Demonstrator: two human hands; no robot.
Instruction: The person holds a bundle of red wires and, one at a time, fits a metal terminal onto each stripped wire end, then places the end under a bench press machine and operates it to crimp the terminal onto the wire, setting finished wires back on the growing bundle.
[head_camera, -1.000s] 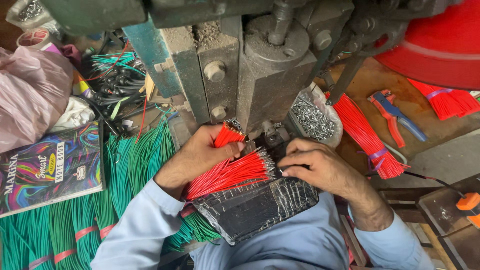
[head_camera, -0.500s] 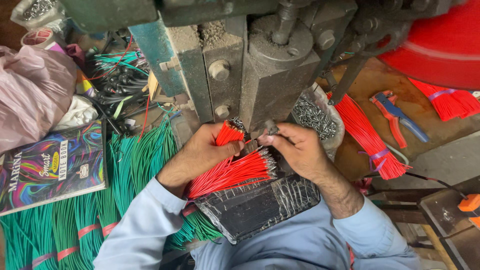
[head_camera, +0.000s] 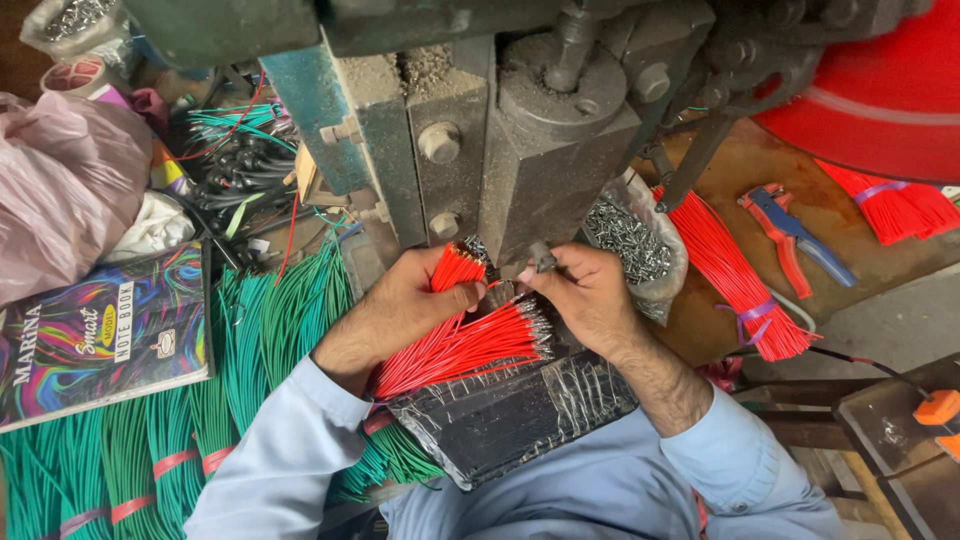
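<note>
My left hand (head_camera: 410, 300) grips a bundle of short red wires (head_camera: 455, 268) upright, just below a grey metal press machine (head_camera: 520, 150). My right hand (head_camera: 585, 295) pinches a small metal piece and a single wire end up at the foot of the press. Between the hands, a fan of red wires with metal tips (head_camera: 470, 345) lies on a black tape-wrapped pad (head_camera: 510, 415) across my lap.
Bundles of green wires (head_camera: 200, 400) lie at left beside a colourful notebook (head_camera: 100, 335) and a pink plastic bag (head_camera: 60, 190). A clear bag of small metal terminals (head_camera: 630, 240), more red wire bundles (head_camera: 735, 280) and a red-blue wire stripper (head_camera: 790, 240) lie at right.
My right hand has risen from the tipped wires on the pad to the foot of the press. The left hand keeps its hold on the red bundle.
</note>
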